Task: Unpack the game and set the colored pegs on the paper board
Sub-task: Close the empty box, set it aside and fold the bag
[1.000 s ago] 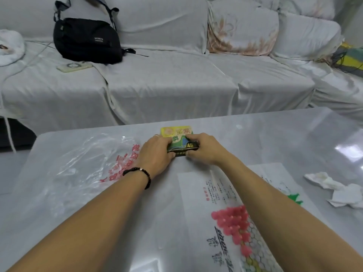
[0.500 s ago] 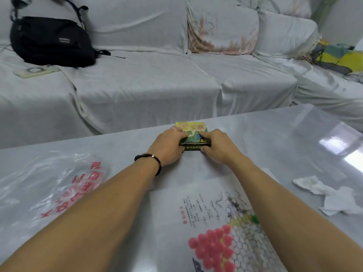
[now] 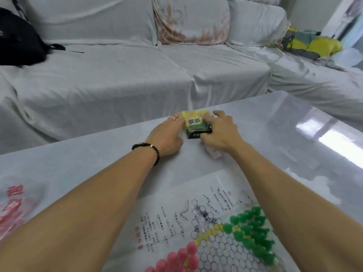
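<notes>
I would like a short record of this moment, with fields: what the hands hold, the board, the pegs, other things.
left hand: grips the left side of the game box
right hand: grips the box's right side, fingers over its top
game box: yellow and green, on the table, far from the person
paper board: flat on the table, near edge
green pegs: clustered on the board, right part
pink pegs: clustered on the board, lower left
plastic bag: red print, table's left
</notes>
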A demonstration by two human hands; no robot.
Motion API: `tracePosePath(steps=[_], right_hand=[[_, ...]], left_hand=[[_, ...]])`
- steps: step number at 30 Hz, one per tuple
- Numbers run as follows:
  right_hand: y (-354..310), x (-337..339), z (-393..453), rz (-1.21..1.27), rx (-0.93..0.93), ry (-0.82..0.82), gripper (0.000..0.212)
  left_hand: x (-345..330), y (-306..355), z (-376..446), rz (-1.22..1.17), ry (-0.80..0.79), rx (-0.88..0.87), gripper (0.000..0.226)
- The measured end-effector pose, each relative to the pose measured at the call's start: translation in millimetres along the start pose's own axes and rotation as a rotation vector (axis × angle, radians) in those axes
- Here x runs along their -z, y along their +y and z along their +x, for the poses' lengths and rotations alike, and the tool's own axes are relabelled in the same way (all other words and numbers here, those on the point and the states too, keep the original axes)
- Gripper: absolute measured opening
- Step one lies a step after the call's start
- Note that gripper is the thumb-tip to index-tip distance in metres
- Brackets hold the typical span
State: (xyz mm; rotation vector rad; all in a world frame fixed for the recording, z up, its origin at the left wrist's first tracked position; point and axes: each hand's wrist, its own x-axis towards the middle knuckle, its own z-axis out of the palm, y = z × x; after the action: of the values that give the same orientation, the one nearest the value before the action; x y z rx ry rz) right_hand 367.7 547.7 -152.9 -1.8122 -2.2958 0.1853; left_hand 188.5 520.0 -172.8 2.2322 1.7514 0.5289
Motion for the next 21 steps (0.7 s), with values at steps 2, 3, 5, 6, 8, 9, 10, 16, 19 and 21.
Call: tracePosePath(steps=[2, 3, 5, 6, 8, 9, 10, 16, 19, 21], right_hand=[[-13, -8, -5, 0.039, 0.078, 0.062, 0.052], [-18, -13, -6, 0.005, 0.111, 0.060, 0.051], [-21, -22, -4, -0.053, 0.139, 0.052, 0.047], [-19, -22, -2, -0.041, 0.129, 0.058, 0.043], [-8, -19, 1, 0.035, 0.092, 0.082, 0.039], [0, -16, 2, 0.078, 0.090, 0.095, 0.039], [10, -15, 3, 0.113, 0.098, 0.104, 0.039], [51, -12, 13, 0.106, 0.074, 0.090, 0.046], [55, -9, 14, 0.083, 0.050, 0.048, 0.051], [51, -6, 4, 0.059, 0.044, 0.033, 0.057]], left_hand=[[2, -10, -7, 0.093, -0.020, 0.021, 0.048], [3, -12, -9, 0.131, -0.044, 0.017, 0.043], [2, -12, -8, 0.150, -0.089, 0.003, 0.042], [0, -11, -6, 0.147, -0.100, -0.006, 0.044], [-5, -5, 3, 0.137, -0.118, -0.025, 0.053], [-9, 0, 9, 0.133, -0.129, -0.034, 0.058], [-13, 6, 15, 0.131, -0.143, -0.042, 0.062], [-34, 31, 56, 0.180, -0.185, -0.077, 0.068], [-34, 36, 58, 0.200, -0.203, -0.087, 0.063], [-29, 38, 47, 0.216, -0.192, -0.093, 0.059]])
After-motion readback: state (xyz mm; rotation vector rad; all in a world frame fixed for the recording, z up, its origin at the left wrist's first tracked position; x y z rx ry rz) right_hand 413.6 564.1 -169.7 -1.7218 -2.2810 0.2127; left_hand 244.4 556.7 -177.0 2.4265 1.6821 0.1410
